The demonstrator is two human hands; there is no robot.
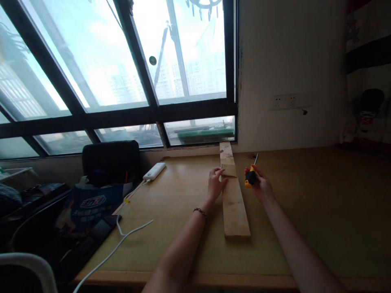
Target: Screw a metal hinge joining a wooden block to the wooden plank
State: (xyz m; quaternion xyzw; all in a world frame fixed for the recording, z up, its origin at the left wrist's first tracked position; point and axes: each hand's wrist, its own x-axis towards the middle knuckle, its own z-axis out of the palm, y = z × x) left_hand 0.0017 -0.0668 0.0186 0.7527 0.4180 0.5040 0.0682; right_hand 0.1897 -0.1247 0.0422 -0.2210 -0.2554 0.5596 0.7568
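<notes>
A long pale wooden board (234, 207) lies on the table, running away from me toward the window. Across it, near its far part, sits a small wooden block (229, 169). My left hand (215, 184) is closed at the block's left and near edges, with thumb and fingertips against it. A tiny dark thing shows by those fingertips, too small to name. To the right of the board, my right hand (262, 185) is wrapped round a screwdriver (251, 177) with a yellow and black handle. Its metal shaft points up and away, apart from the wood.
On the left of the table (177, 228) lies a white power bank (154, 171) with a white cable (122, 236) trailing to the front edge. A black chair (111, 158) with a blue bag (88, 207) stands beyond the left edge. Wall sockets (284, 101) are at the right.
</notes>
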